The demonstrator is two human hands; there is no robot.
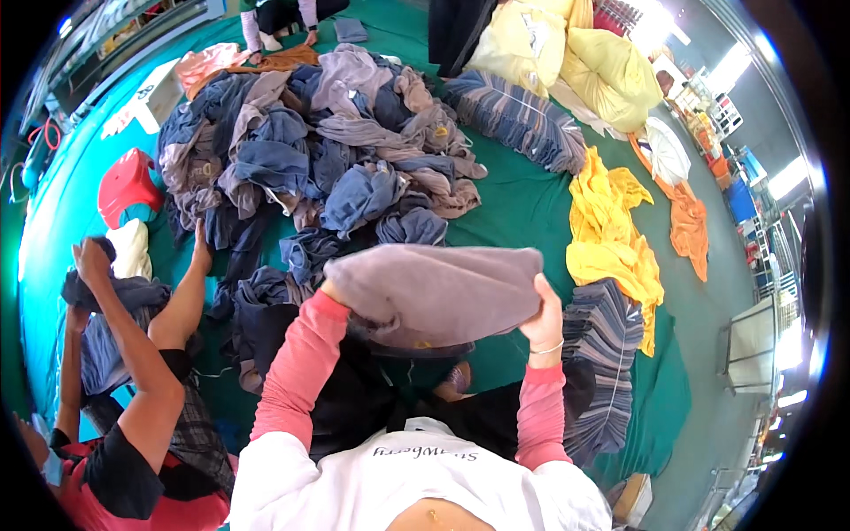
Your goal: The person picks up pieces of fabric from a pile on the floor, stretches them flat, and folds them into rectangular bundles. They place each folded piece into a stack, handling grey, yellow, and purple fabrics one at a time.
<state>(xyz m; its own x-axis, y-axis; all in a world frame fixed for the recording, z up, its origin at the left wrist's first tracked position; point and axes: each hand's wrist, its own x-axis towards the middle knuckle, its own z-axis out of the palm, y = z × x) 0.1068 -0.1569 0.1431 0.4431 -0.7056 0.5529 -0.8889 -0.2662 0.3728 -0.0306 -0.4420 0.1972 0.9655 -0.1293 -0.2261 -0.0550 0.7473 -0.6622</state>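
Observation:
A mauve-grey cloth garment (438, 292) is stretched between my two hands above my lap. My left hand (335, 289) is mostly covered by the fabric at its left end; the fingers are hidden. At the right end, my right hand (546, 312) grips the cloth's edge, thumb upward. A darker folded cloth edge (425, 350) with a small yellow mark shows just under the garment. Beyond it lies a large heap of crumpled blue and mauve-grey garments (365, 192). To my right stands a tied stack of folded garments (601, 372).
A second tied stack (511, 113) and yellow cloth (604, 232) lie ahead right on the green sheet. A co-worker (146, 411) sits close at left, holding dark cloth. Another person (279, 20) is beyond the heap. A red plastic stool (129, 186) stands left.

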